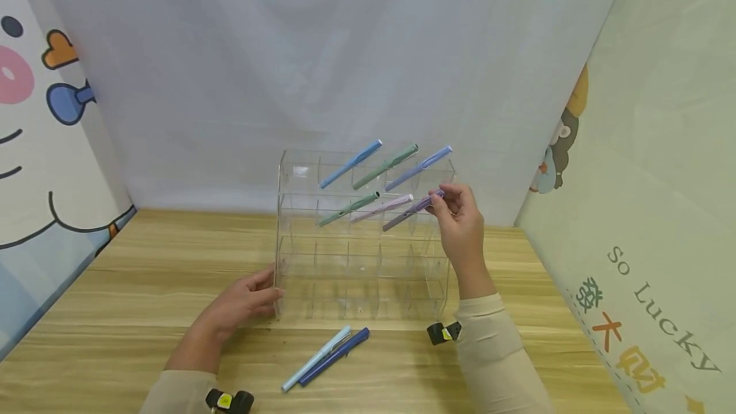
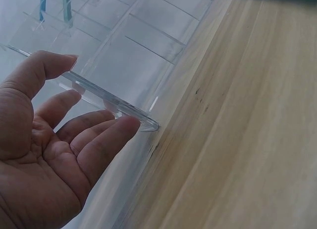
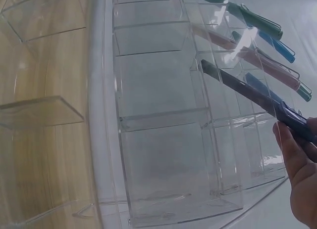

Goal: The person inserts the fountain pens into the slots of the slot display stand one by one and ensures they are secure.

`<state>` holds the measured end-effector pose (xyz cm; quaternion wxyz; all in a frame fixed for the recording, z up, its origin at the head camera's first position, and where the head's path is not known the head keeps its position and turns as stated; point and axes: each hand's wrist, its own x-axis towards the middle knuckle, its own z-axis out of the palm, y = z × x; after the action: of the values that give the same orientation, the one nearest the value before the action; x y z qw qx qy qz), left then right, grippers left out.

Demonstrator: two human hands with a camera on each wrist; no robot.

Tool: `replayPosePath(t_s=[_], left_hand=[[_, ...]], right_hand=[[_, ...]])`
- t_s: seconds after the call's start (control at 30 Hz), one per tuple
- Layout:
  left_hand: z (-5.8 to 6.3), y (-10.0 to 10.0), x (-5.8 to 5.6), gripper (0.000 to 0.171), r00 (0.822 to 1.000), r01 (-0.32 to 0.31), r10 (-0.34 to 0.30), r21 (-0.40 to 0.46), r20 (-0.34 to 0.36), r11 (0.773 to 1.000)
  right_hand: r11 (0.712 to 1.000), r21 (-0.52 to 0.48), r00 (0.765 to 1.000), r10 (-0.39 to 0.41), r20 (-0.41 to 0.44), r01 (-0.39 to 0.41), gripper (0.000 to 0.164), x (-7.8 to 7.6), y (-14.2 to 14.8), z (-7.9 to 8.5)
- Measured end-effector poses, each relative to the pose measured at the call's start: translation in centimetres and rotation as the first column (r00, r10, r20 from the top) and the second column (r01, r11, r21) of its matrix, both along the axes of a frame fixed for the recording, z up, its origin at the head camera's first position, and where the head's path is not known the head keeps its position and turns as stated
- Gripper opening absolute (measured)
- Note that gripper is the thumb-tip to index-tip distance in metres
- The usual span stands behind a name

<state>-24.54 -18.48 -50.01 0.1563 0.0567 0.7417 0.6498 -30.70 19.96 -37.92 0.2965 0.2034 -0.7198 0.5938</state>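
Observation:
A clear acrylic pen rack (image 1: 362,267) with tiered compartments stands on the table. My right hand (image 1: 462,222) pinches a dark purple pen (image 1: 405,214) near its upper end; the pen lies slanted in the second tier. In the right wrist view the thumb and fingers hold this purple pen (image 3: 242,90) by its clip end. My left hand (image 1: 244,304) holds the rack's left side edge low down. The left wrist view shows the thumb on one face of the side panel (image 2: 111,98), with fingers on the other.
In the top tier rest a blue pen (image 1: 351,165), a green pen (image 1: 385,167) and a periwinkle pen (image 1: 418,168). Beside the purple pen sit another green pen (image 1: 349,209) and a pink pen (image 1: 382,207). A light blue pen (image 1: 315,360) and a navy pen (image 1: 336,356) lie in front.

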Motion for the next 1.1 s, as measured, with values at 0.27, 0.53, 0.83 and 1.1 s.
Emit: replayPosePath(t_s=[0.27,0.53,0.83,1.1], left_hand=[[-0.1,-0.1,0.0,0.078,1.0,0.006,-0.006,0.002,-0.002,1.0],[0.0,-0.1,0.0,0.079,1.0,0.004,-0.004,0.006,-0.002,1.0],[-0.1,-0.1,-0.2,0.079,1.0,0.007,-0.007,0.009,-0.004,1.0],[-0.1,-0.2,-0.1,0.078,1.0,0.008,-0.008,0.007,-0.002,1.0]], right_hand=[[1.0,0.02,0.997,-0.02,0.071,0.018,0.029,1.5,-0.5,1.6],[0.997,0.041,0.996,-0.073,0.05,0.071,0.027,0.3,0.4,0.2],[0.986,0.1,0.99,-0.139,0.023,0.136,0.027,0.5,0.8,-0.1],[0.991,0.075,0.991,-0.119,0.055,0.115,0.04,1.4,1.3,-0.1]])
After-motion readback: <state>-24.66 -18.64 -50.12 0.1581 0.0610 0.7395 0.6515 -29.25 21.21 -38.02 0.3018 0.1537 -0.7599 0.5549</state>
